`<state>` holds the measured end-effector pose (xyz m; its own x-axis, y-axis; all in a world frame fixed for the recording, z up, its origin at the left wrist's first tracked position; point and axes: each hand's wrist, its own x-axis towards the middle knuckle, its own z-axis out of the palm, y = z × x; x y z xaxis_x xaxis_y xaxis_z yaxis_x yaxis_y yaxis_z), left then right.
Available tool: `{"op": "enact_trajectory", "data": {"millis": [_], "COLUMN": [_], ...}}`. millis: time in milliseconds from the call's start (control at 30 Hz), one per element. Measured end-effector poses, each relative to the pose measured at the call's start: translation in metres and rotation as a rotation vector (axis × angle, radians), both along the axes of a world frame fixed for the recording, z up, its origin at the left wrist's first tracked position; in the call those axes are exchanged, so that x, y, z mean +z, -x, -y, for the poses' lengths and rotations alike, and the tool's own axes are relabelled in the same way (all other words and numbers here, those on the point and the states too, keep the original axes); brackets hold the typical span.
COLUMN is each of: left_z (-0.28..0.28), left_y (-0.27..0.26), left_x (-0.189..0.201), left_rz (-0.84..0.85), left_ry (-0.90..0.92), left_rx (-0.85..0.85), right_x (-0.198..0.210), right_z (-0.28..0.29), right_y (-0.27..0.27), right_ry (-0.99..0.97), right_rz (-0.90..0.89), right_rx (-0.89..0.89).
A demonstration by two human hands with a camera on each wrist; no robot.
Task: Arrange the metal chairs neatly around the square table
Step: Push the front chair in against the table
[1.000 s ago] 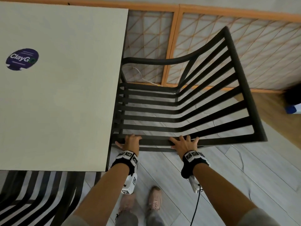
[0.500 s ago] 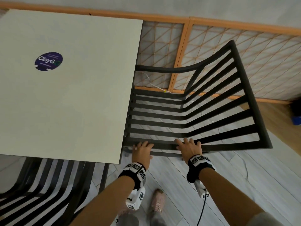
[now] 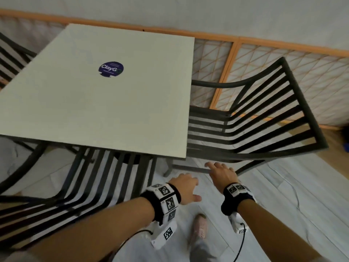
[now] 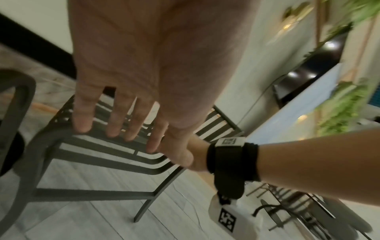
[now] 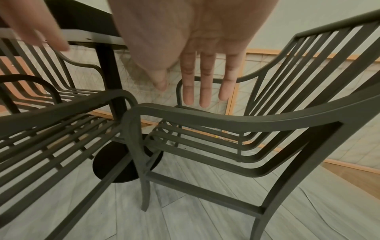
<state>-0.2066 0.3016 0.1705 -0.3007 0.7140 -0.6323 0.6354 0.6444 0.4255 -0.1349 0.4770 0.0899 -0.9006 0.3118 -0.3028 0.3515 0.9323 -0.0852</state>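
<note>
A cream square table (image 3: 94, 103) with a purple sticker (image 3: 111, 69) fills the head view's middle. At its right side stands a dark slatted metal chair (image 3: 264, 118), its seat front tucked under the table edge. A second such chair (image 3: 90, 186) sits at the table's near side. My left hand (image 3: 186, 188) and right hand (image 3: 221, 171) hover just short of the right chair's near armrest (image 5: 246, 120), fingers straight, holding nothing. In the right wrist view the fingers (image 5: 204, 91) float above that armrest without touching it. The left wrist view shows the left hand (image 4: 144, 65) open over the chair (image 4: 92, 146).
A lattice screen with an orange wooden frame (image 3: 224, 72) stands close behind the right chair. A third chair (image 3: 13, 59) shows at the far left. The table's black pedestal base (image 5: 115, 164) sits between the chairs. My foot (image 3: 200, 227) and cables lie on the grey floor.
Both hands have come off the right chair's near armrest and drawn back toward me. The view has swung left, so more of the table and near chair shows.
</note>
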Motion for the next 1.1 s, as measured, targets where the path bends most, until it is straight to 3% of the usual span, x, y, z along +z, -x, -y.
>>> {"op": "enact_trajectory", "data": {"millis": [100, 267, 500, 700, 867, 1100], "left_z": [0.069, 0.186, 0.319, 0.389, 0.411, 0.412], "left_y": [0.003, 0.019, 0.047, 0.050, 0.035, 0.017], "left_x": [0.043, 0.096, 0.094, 0.068, 0.051, 0.031], "left_rz": [0.012, 0.023, 0.004, 0.095, -0.164, -0.181], "left_ry": [0.094, 0.183, 0.384, 0.276, 0.083, 0.102], "left_rx": [-0.158, -0.172, -0.044, 0.168, 0.165, 0.173], "right_x": [0.012, 0.026, 0.065, 0.067, 0.066, 0.060], "right_z": [0.068, 0.184, 0.295, 0.335, 0.345, 0.346], "right_y": [-0.011, -0.026, -0.033, -0.031, -0.043, -0.067], "right_ry": [0.012, 0.183, 0.377, 0.500, 0.555, 0.538], "right_rz": [-0.008, 0.032, 0.080, 0.017, -0.115, -0.102], "right_rx": [-0.050, 0.036, 0.272, 0.323, 0.282, 0.288]}}
